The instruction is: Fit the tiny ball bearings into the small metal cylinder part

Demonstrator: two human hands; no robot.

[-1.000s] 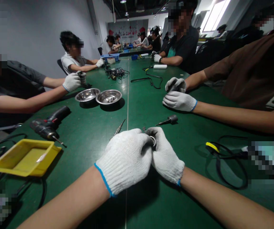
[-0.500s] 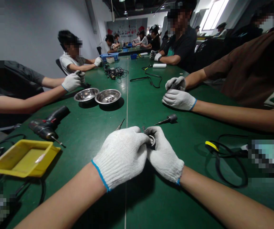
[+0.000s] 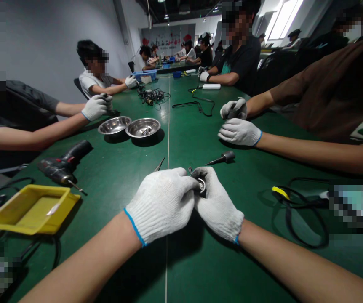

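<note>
Metal gleams where our hands meet: a small, round, silvery piece (image 3: pixel 202 185) with its ring-like face turned back towards us. It lies just right of our left hand (image 3: pixel 165 206), which wears a white knit glove with a blue cuff, and at the upper left of our right hand (image 3: pixel 218 206), gloved alike. The right has the closer hold, its bent fingers curled round the piece; the left closes on the left edge, though its fingertips are hidden and we cannot tell how firmly they press. Being round, the piece shows us no clear long axis.

Just beyond our fingers, on the smooth green tabletop (image 3: pixel 121 181), lies a cluster of tiny dark rings (image 3: pixel 190 170). Past our left hand lies a slim, pointed metal tool (image 3: pixel 160 164), partly hidden by the glove; past our right, a dark tool with a stout cylindrical handle (image 3: pixel 228 157) points its thin shaft leftward. These bound our room ahead. Sideways we have more reach: leftward to a yellow plastic tray (image 3: pixel 63 214), rightward to a yellow-and-black looped strap (image 3: pixel 280 193).
</note>
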